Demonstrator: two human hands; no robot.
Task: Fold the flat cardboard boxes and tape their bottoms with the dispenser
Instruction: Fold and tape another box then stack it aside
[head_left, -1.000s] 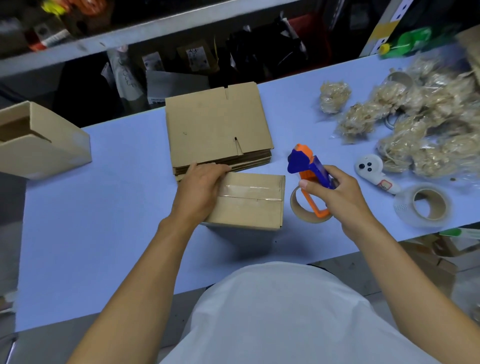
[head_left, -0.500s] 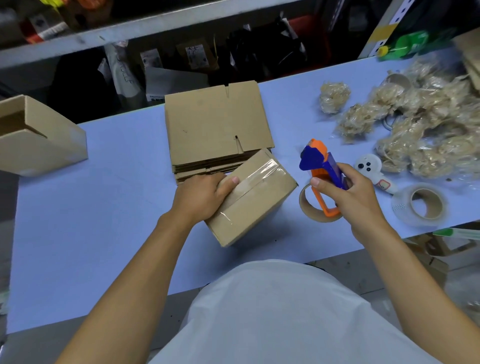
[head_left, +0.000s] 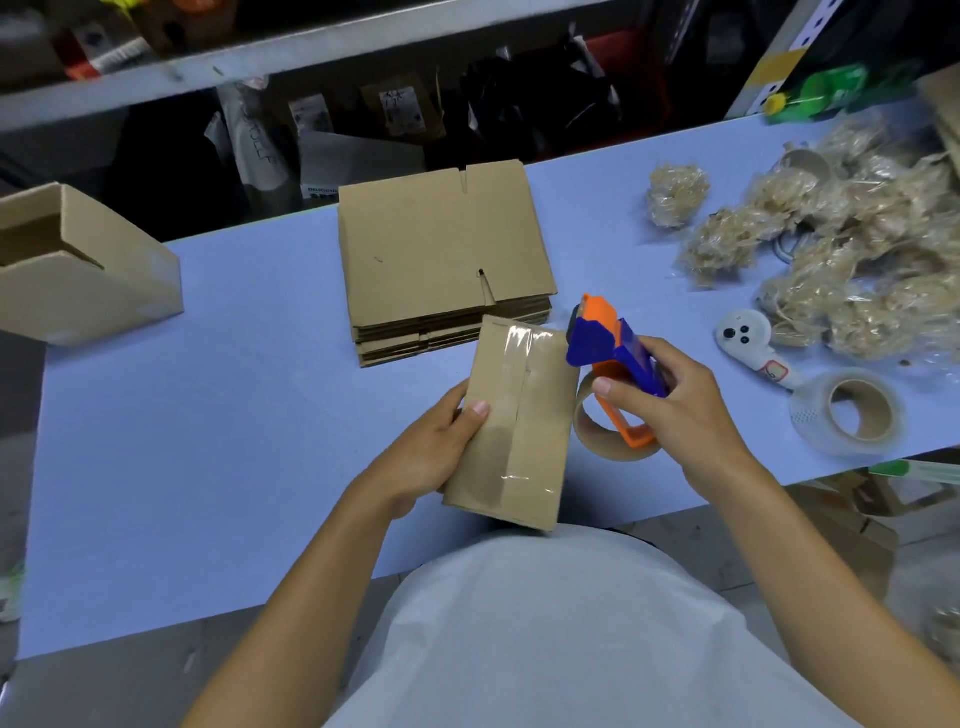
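Observation:
My left hand (head_left: 431, 452) grips the left side of a small folded cardboard box (head_left: 535, 426), thumb on its upturned bottom. A strip of clear tape runs lengthwise over the bottom seam. My right hand (head_left: 675, 405) holds the orange and blue tape dispenser (head_left: 608, 358) by its handle, just right of the box, its blade end near the box's far right corner. A stack of flat cardboard boxes (head_left: 441, 260) lies behind the box on the blue table (head_left: 208, 441).
An assembled open box (head_left: 78, 265) stands at the far left. A loose roll of clear tape (head_left: 847, 415) and a white handheld device (head_left: 748, 343) lie to the right. Several bags of straw-like filler (head_left: 857, 249) cover the far right. Shelves with goods stand behind.
My left hand has turned the taped box clockwise, so the seam now runs away from me. The dispenser in my right hand stayed beside the box, a little closer.

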